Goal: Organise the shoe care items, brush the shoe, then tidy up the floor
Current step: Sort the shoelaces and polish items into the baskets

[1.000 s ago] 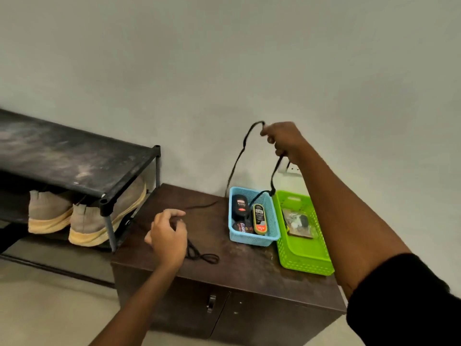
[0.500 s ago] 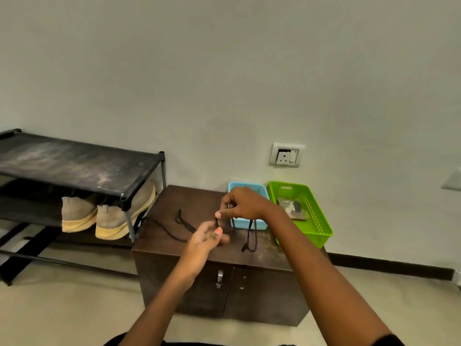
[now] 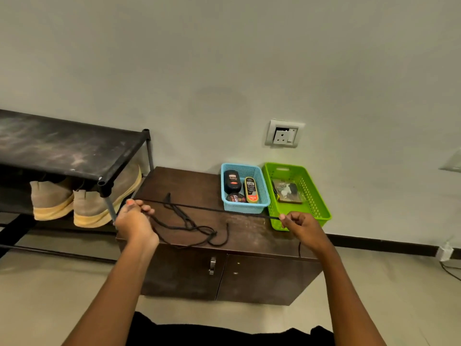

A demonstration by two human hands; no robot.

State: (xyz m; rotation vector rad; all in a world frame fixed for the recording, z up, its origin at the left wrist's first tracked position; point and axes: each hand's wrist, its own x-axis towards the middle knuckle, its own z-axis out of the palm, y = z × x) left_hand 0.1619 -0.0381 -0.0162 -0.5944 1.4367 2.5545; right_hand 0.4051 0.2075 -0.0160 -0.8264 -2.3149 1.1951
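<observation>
- Nearest to us, over the front of the cabinet (image 3: 249, 237), what do the two hands do?
- The left hand (image 3: 134, 218) has its fingers curled around the black shoelace (image 3: 212, 209). The right hand (image 3: 299, 224) pinches the same lace between thumb and forefinger, with the other fingers folded in.
- Is it different from half a second before?
- Yes. Then the hands were close together above the middle of the cabinet and the lace hung slack. Now they are well apart, left one at the left edge, right one in front of the green basket (image 3: 321, 213), and a stretch of lace runs tight between them. More lace lies in loose loops on the cabinet top, and a short end hangs under the right hand.
- And the baskets behind?
- The blue basket (image 3: 245, 208) was partly hidden by the right hand; now its inside is visible. It holds a black bottle (image 3: 232, 181), a tube with yellow label (image 3: 251, 190) and a round dark tin (image 3: 235, 198). The green basket stands just beside it on the right and holds a clear packet (image 3: 287, 192); its contents I cannot tell.
- Farther away?
- At the left, a black shoe rack (image 3: 69, 148) with a pair of beige shoes (image 3: 92, 208) under its top shelf.
</observation>
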